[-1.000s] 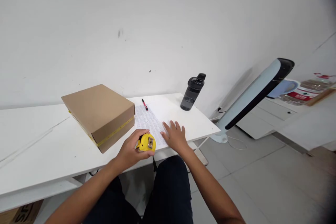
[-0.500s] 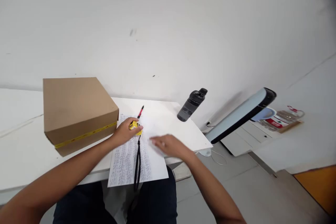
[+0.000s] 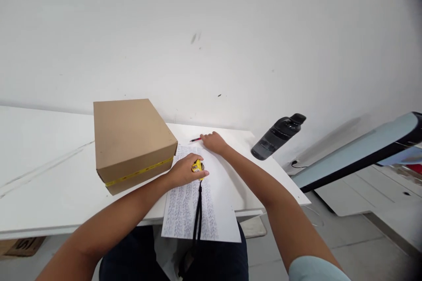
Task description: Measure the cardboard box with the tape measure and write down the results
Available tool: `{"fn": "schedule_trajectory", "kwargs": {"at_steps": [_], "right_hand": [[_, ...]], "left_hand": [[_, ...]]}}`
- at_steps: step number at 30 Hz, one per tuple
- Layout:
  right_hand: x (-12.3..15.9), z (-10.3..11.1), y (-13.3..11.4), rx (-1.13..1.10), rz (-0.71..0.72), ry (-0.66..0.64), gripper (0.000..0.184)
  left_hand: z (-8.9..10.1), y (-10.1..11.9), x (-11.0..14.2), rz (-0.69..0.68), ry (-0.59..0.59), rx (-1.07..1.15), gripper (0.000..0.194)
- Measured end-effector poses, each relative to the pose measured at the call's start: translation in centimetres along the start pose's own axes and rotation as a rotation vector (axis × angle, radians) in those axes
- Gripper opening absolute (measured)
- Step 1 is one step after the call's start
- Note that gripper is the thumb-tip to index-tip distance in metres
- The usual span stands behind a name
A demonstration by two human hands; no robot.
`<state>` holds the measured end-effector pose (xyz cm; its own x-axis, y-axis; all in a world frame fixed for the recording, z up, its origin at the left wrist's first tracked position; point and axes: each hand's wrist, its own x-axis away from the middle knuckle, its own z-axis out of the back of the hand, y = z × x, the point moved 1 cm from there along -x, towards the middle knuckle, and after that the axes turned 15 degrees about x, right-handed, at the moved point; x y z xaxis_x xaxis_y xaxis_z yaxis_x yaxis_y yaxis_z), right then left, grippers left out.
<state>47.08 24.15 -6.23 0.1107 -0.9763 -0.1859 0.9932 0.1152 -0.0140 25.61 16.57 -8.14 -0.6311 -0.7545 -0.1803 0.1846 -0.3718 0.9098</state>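
My left hand (image 3: 185, 170) is closed around a yellow tape measure (image 3: 197, 166), resting over a sheet of paper (image 3: 187, 216) covered in handwriting. A black wrist strap (image 3: 199, 213) trails from the tape measure down across the sheet and past its near edge. Farther back, my right hand (image 3: 213, 141) has its fingers closed on a pen (image 3: 195, 139) with a red and black barrel, its dark tip pointing left. The paper overhangs the table's front edge above my lap.
A cardboard box (image 3: 132, 136) with yellow tape stands left of the paper on the white table (image 3: 49, 184). At the right end is a dark bottle (image 3: 277, 137). Behind the table rises a wall (image 3: 211, 52); a pale blue, black-edged panel (image 3: 359, 153) stands off to the right.
My right hand has moved up and away from over the paper to the pen and gripped it; the pen has turned leftward. My left hand still holds the tape measure. The view has swung left.
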Motion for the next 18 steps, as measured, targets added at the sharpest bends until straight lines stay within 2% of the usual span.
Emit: {"fn": "schedule_trajectory", "kwargs": {"at_steps": [4,9,13,18], "right_hand": [[3.3,-0.7,1.4,-0.195,-0.169,0.178,0.018],[5.9,-2.4,0.7,-0.514,-0.295,0.310,0.035],[5.8,-2.5,0.3,-0.752,-0.332,0.300,0.037],[5.4,-2.0,0.5,-0.908,-0.286,0.171,0.039]], "left_hand": [[-0.2,0.2,0.0,0.007,-0.012,0.022,0.054],[-0.5,0.1,-0.1,0.011,-0.013,0.026,0.053],[-0.6,0.1,0.0,-0.006,-0.024,0.002,0.052],[-0.5,0.7,0.0,0.002,-0.038,-0.023,0.050]]}}
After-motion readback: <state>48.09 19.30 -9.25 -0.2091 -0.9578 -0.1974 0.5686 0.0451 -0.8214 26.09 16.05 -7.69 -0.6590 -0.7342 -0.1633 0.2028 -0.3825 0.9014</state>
